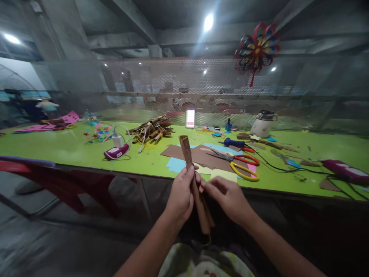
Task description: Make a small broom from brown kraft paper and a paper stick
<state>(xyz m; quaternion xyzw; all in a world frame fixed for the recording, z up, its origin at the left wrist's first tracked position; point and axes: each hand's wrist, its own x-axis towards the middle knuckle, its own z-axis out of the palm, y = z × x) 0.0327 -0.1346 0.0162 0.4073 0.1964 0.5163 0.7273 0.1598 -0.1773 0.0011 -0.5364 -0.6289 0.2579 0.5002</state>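
My left hand (pixel 181 194) grips a rolled tube of brown paper (pixel 186 151) that points up and slightly left, in front of the green table (pixel 72 148). Against the same roll from the right, my right hand (pixel 226 198) pinches it with the fingertips just below the left thumb. The roll's lower end (pixel 205 223) reaches down toward my lap. Brown and blue paper sheets (pixel 201 156) lie flat on the table just beyond my hands.
Scissors with red and yellow handles (pixel 240 163) lie right of the sheets. A pile of finished brown rolls (pixel 151 129) lies further back, beside a power bank with white charger (pixel 117 150). A phone (pixel 190 117), a white pot (pixel 263 123) and a black cable (pixel 276 165) stand behind. A red chair (pixel 57 181) stands left.
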